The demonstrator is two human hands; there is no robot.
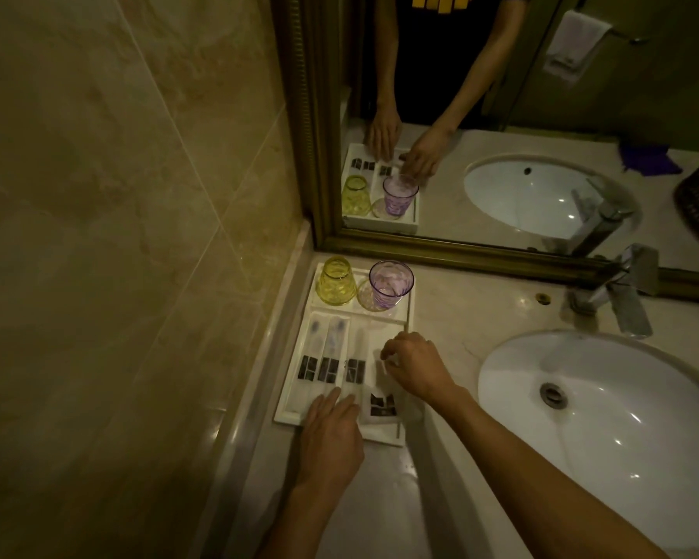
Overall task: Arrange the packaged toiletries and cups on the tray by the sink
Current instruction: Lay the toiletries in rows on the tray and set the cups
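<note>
The left hand lies flat at the near edge of the tray, fingers extended and close together, fingertips resting on the near ends of the long packets; its grip is apart and clamps nothing. The right hand is over the right side of the tray, fingers curled toward the thumb above a small packet. Whether this grip is clamped on the packet cannot be told.

The tray is white and rectangular and sits on the surface in the far left corner, against the wall and just left of the sink. Its near section holds three long packets laid side by side, each with a dark label. A shorter packet with a dark label lies at the near right corner of the tray.

The far section of the tray holds two cups. The yellow cup stands upside down on the left. The purple cup stands upright on the right, on a round coaster.

The tap stands at the far edge of the surface, behind the sink. The mirror rises from the far edge.
</note>
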